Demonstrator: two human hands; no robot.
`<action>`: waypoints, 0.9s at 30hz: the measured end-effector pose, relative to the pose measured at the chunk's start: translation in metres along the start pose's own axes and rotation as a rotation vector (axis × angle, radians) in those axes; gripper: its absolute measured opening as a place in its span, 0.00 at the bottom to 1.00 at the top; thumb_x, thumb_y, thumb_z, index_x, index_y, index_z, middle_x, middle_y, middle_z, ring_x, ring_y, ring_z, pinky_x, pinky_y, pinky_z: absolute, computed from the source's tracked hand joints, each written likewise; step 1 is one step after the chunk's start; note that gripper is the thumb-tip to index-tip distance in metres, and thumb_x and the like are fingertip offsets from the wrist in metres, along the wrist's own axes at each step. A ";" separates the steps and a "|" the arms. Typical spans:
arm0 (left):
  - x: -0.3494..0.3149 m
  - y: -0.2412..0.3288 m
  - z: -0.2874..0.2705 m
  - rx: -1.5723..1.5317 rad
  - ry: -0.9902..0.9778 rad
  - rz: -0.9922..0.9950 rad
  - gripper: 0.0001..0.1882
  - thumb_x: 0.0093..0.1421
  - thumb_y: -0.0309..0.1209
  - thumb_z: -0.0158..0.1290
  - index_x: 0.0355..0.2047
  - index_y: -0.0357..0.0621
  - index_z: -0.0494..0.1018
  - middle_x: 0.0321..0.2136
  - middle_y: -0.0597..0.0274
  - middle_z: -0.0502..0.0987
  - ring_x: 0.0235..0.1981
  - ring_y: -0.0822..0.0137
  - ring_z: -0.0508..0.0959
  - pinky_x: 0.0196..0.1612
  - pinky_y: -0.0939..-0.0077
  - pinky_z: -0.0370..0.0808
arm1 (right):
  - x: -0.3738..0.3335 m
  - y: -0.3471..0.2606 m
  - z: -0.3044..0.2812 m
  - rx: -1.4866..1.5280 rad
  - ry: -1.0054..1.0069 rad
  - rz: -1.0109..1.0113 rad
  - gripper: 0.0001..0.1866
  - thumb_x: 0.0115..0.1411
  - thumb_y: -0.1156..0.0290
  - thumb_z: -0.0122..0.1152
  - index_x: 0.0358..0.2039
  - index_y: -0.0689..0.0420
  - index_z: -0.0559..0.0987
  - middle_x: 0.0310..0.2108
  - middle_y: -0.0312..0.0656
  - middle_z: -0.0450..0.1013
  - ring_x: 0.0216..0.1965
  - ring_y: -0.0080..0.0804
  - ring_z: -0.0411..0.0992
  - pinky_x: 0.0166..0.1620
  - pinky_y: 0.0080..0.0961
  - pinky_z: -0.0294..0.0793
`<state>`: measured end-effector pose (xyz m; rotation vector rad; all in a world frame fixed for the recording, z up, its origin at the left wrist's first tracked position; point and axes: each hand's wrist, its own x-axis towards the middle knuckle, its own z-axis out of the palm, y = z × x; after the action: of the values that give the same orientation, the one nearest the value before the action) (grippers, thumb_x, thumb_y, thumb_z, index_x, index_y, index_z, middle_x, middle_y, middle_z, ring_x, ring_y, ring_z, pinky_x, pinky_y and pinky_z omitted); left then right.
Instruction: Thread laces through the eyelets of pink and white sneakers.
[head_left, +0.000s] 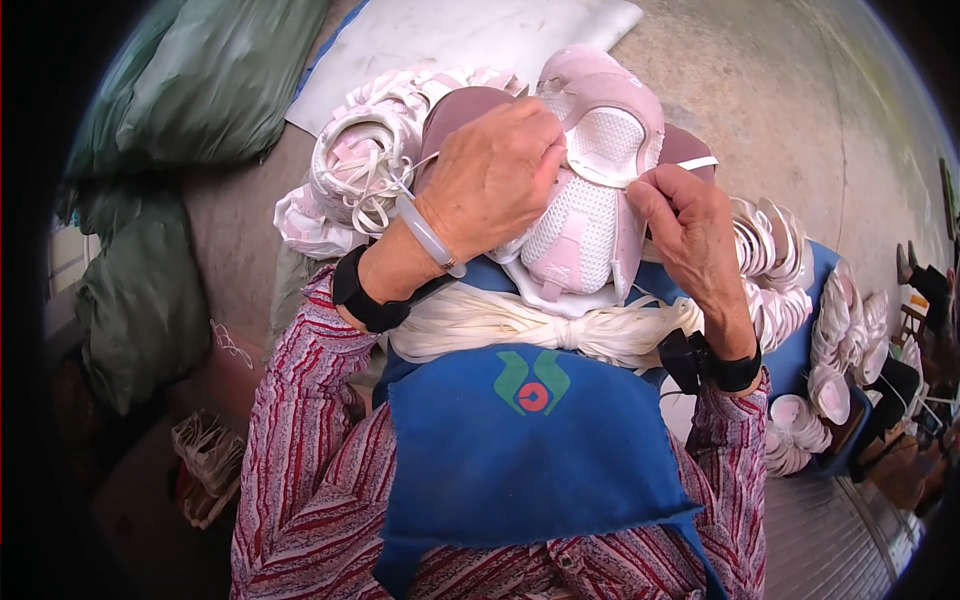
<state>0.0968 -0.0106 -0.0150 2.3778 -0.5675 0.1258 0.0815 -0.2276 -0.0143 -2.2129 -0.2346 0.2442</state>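
A pink-and-white mesh shoe upper [578, 235] lies over my lap, its padded heel end pointing away from me. My left hand [505, 165] is closed in a pinch at the left edge of its opening, knuckles up. At the opposite edge my right hand [685, 215] pinches with thumb and bent forefinger. A white shoelace [700, 162] sticks out beyond the right hand, and a thin white strand shows by the left hand. The fingertips are partly hidden. Under the upper, a tied bundle of cream laces [490, 322] lies across my lap on the blue apron [530, 450].
More pink-and-white uppers [365, 160] are piled at the left, with loose laces. Stacked uppers [770, 240] stand at the right, others farther right. Large green sacks [200, 90] fill the far left. A white sheet [450, 40] covers floor ahead. A person's legs [930, 285] show far right.
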 end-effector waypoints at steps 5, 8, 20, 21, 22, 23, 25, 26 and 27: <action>0.000 -0.003 -0.001 0.022 -0.027 0.069 0.03 0.57 0.24 0.51 0.30 0.37 0.71 0.29 0.54 0.73 0.31 0.52 0.74 0.33 0.66 0.70 | 0.003 0.004 -0.001 0.192 -0.070 0.136 0.09 0.58 0.71 0.57 0.27 0.65 0.77 0.21 0.49 0.71 0.22 0.39 0.71 0.28 0.31 0.69; 0.004 0.004 0.000 0.113 -0.059 0.136 0.03 0.56 0.24 0.52 0.30 0.38 0.71 0.29 0.55 0.73 0.32 0.53 0.74 0.32 0.65 0.70 | -0.003 0.002 0.011 -0.079 0.114 -0.212 0.09 0.57 0.71 0.57 0.26 0.65 0.76 0.22 0.50 0.71 0.24 0.46 0.72 0.30 0.34 0.70; -0.036 -0.004 0.011 -0.122 0.045 0.138 0.22 0.59 0.29 0.52 0.54 0.38 0.64 0.49 0.49 0.70 0.50 0.51 0.70 0.54 0.64 0.66 | -0.033 -0.007 0.013 -0.170 0.117 -0.130 0.28 0.51 0.68 0.67 0.49 0.65 0.66 0.41 0.55 0.69 0.37 0.50 0.72 0.40 0.38 0.74; -0.039 -0.003 0.013 -0.107 -0.019 0.170 0.26 0.60 0.30 0.52 0.57 0.37 0.61 0.53 0.46 0.67 0.55 0.48 0.67 0.59 0.61 0.62 | -0.037 -0.007 0.012 -0.260 0.082 -0.194 0.34 0.49 0.67 0.69 0.53 0.66 0.63 0.44 0.56 0.67 0.40 0.51 0.71 0.42 0.38 0.73; -0.043 -0.003 0.015 -0.144 -0.041 0.138 0.28 0.60 0.29 0.51 0.59 0.35 0.59 0.56 0.44 0.64 0.60 0.47 0.62 0.62 0.58 0.57 | -0.039 -0.010 0.016 -0.230 0.047 -0.129 0.35 0.49 0.68 0.67 0.53 0.67 0.61 0.44 0.57 0.65 0.45 0.54 0.68 0.46 0.39 0.71; -0.046 -0.002 0.020 -0.141 -0.034 0.142 0.28 0.60 0.29 0.51 0.59 0.35 0.59 0.56 0.44 0.64 0.60 0.47 0.62 0.62 0.58 0.57 | -0.042 -0.014 0.020 -0.233 0.051 -0.136 0.35 0.49 0.68 0.67 0.53 0.67 0.61 0.44 0.57 0.65 0.45 0.54 0.68 0.46 0.39 0.71; -0.050 0.002 0.032 -0.118 0.089 0.097 0.28 0.60 0.28 0.50 0.59 0.34 0.57 0.55 0.43 0.64 0.59 0.46 0.63 0.62 0.58 0.57 | -0.045 -0.023 0.027 -0.306 0.086 -0.165 0.32 0.50 0.73 0.63 0.53 0.69 0.61 0.43 0.59 0.65 0.46 0.55 0.66 0.48 0.41 0.69; -0.051 0.004 0.036 -0.098 0.112 0.087 0.28 0.59 0.26 0.48 0.59 0.33 0.57 0.55 0.42 0.64 0.58 0.46 0.63 0.62 0.58 0.57 | -0.044 -0.024 0.031 -0.308 0.096 -0.157 0.31 0.49 0.79 0.58 0.53 0.71 0.60 0.44 0.61 0.64 0.46 0.56 0.65 0.49 0.42 0.67; -0.050 0.005 0.038 -0.099 0.121 0.091 0.28 0.59 0.26 0.48 0.59 0.33 0.57 0.55 0.42 0.64 0.58 0.46 0.63 0.62 0.58 0.57 | -0.043 -0.020 0.035 -0.314 0.100 -0.164 0.31 0.49 0.79 0.58 0.53 0.71 0.60 0.44 0.61 0.64 0.46 0.56 0.65 0.49 0.42 0.67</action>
<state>0.0471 -0.0198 -0.0528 2.2322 -0.6103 0.2746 0.0292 -0.2007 -0.0155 -2.4915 -0.4210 0.0051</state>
